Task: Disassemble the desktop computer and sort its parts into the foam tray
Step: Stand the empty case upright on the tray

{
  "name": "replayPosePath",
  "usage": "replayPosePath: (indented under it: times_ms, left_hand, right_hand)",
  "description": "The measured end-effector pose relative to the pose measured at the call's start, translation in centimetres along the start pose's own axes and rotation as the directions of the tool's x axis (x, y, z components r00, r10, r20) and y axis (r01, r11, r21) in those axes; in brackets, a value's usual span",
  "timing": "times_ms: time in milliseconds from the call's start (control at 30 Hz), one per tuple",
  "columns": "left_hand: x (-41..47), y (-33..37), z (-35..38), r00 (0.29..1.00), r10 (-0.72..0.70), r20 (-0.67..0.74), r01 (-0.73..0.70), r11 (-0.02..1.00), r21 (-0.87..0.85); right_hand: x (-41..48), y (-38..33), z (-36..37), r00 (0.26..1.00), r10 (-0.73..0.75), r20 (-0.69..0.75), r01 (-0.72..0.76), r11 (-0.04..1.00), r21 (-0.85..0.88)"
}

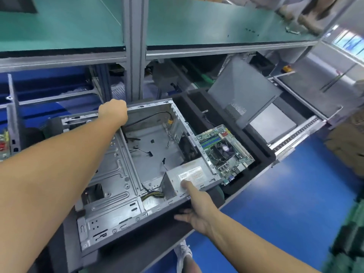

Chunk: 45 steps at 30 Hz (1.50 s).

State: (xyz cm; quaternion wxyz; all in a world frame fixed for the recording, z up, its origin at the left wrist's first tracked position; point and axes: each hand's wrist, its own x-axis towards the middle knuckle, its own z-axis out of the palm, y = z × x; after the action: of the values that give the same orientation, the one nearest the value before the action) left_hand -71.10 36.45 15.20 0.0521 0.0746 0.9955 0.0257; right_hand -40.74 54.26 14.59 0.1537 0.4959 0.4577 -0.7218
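Observation:
The open grey computer case [122, 174] lies on its side in the black foam tray [262, 154], its inside facing up. My left hand [113, 112] grips the case's far top rim. My right hand [194, 205] holds the near edge, thumb pressed on the labelled power supply [189, 174] still inside the case, fingers under the rim. A green motherboard [224, 150] with a fan lies in the tray compartment just right of the case. A grey side panel [244, 95] leans in the tray's far right slot. Loose cables [153, 195] sit in the case.
A green-topped bench shelf [216, 26] on an aluminium frame [136, 56] overhangs the work area. A roller conveyor rail [299, 133] runs to the right of the tray. Blue floor [295, 203] and my white shoe [184, 253] show below. Blue bins [49, 89] stand at left.

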Motion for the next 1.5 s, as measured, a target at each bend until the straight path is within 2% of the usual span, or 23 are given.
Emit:
replayPosePath:
  times_ms: [100, 233, 400, 567, 733, 1067, 1300, 1500]
  left_hand:
    - [0.3, -0.3, -0.6, 1.000, 0.002, 0.029, -0.002, 1.000, 0.005]
    - [0.4, -0.3, -1.2, 0.998, -0.009, 0.070, 0.013, 0.999, -0.050]
    - [0.0, -0.3, -1.2, 0.994, -0.049, 0.102, 0.052, 0.998, -0.026]
    - [-0.3, -0.6, -0.9, 0.996, -0.072, 0.043, 0.075, 0.993, -0.089]
    - [-1.8, -1.8, -2.7, 0.991, -0.101, -0.088, 0.092, 0.991, -0.101]
    - [-5.1, -4.3, -7.9, 0.941, -0.264, -0.213, 0.190, 0.931, -0.313]
    - [-7.9, -3.9, -11.2, 0.896, -0.361, -0.259, 0.216, 0.864, -0.455]
    - [-9.9, -3.9, -12.6, 0.833, -0.462, -0.304, 0.211, 0.773, -0.598]
  right_hand:
    - [-0.4, 1.1, 0.8, 0.999, -0.053, 0.000, 0.053, 0.992, 0.115]
    - [-1.5, 3.0, 2.6, 0.991, -0.130, -0.033, 0.133, 0.982, 0.137]
    - [-1.3, 2.7, 3.5, 0.990, -0.115, -0.087, 0.133, 0.963, 0.236]
    - [-1.4, 2.4, 4.2, 0.989, -0.076, -0.126, 0.111, 0.946, 0.305]
    - [-1.5, 0.9, 3.6, 0.969, -0.167, -0.184, 0.222, 0.915, 0.337]
    - [-5.2, -7.0, 2.9, 0.904, -0.416, -0.095, 0.427, 0.883, 0.195]
    - [-7.3, -11.3, 1.2, 0.869, -0.495, -0.005, 0.495, 0.867, 0.052]
    - [-7.1, -15.9, 1.1, 0.740, -0.664, 0.106, 0.671, 0.741, -0.035]
